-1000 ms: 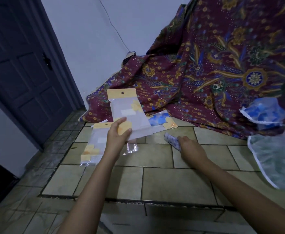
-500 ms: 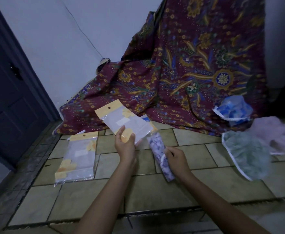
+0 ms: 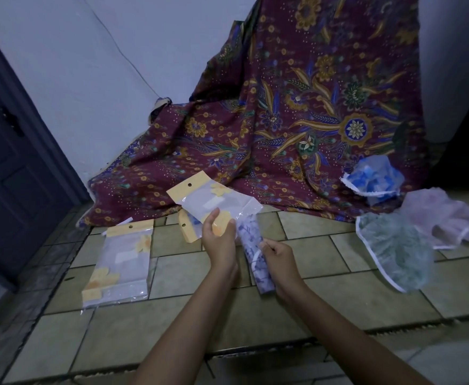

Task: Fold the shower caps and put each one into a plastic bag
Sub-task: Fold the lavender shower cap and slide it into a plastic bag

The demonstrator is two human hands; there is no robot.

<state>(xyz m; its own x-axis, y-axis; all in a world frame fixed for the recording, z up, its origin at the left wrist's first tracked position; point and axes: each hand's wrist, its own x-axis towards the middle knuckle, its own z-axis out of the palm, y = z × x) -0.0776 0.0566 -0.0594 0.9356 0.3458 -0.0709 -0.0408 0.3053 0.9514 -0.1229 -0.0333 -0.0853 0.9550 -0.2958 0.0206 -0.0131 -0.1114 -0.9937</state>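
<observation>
My left hand [image 3: 219, 240] pinches the lower edge of a clear plastic bag [image 3: 214, 202] with a yellow header, held up above the tiled floor. My right hand [image 3: 279, 259] grips a folded, rolled purple-patterned shower cap [image 3: 251, 245], its top end close to the bag's open corner. A filled bag [image 3: 190, 226] with a blue cap lies on the floor behind my left hand. Unfolded caps lie to the right: a blue one [image 3: 373, 182], a green one [image 3: 397, 248] and a pink one [image 3: 447, 218].
A stack of empty yellow-header bags [image 3: 122, 259] lies on the tiles at the left. A maroon batik cloth [image 3: 297, 107] drapes down the wall onto the floor behind. A dark door [image 3: 11, 162] stands at the far left. A step edge [image 3: 255, 354] crosses below my forearms.
My right hand has lifted the rolled purple cap off the floor and brought it toward the bag. My left hand has raised the bag and tilted it. The view has shifted right.
</observation>
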